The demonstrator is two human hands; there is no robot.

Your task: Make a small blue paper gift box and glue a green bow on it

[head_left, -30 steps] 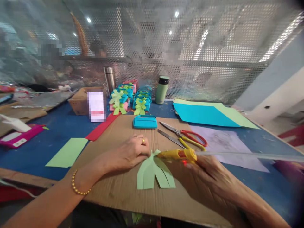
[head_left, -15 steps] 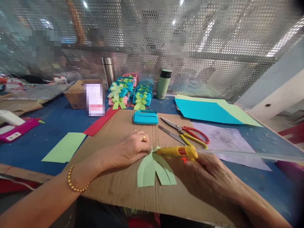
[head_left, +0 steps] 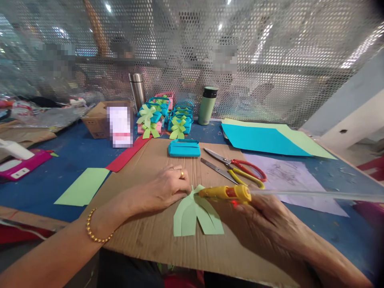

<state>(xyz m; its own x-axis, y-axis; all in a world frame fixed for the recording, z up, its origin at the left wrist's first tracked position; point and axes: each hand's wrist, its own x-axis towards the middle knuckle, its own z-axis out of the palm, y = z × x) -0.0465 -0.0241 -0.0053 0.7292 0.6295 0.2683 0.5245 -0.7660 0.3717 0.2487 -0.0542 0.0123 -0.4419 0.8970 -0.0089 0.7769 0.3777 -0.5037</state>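
Observation:
A light green paper cut-out (head_left: pixel 196 216) with several leaf-like strips lies on a brown cardboard sheet (head_left: pixel 156 236). My left hand (head_left: pixel 163 188), with a ring and a gold bead bracelet, presses its curled fingertips on the gathered top of the cut-out. My right hand (head_left: pixel 264 224) grips a yellow glue gun (head_left: pixel 228 193), its nozzle touching the same top point. A clear glue stick (head_left: pixel 315 195) juts out of the gun to the right.
Scissors (head_left: pixel 237 168) and a blue paper box (head_left: pixel 184 148) lie on the cardboard ahead. Finished paper baskets with green bows (head_left: pixel 163 120), a steel flask (head_left: pixel 138 91) and a green bottle (head_left: pixel 207 106) stand behind. Blue and green sheets (head_left: pixel 270 140) lie right, a green sheet (head_left: pixel 82 186) left.
The view has shifted slightly; both hands, the glue gun and the green cut-out stay in the same places.

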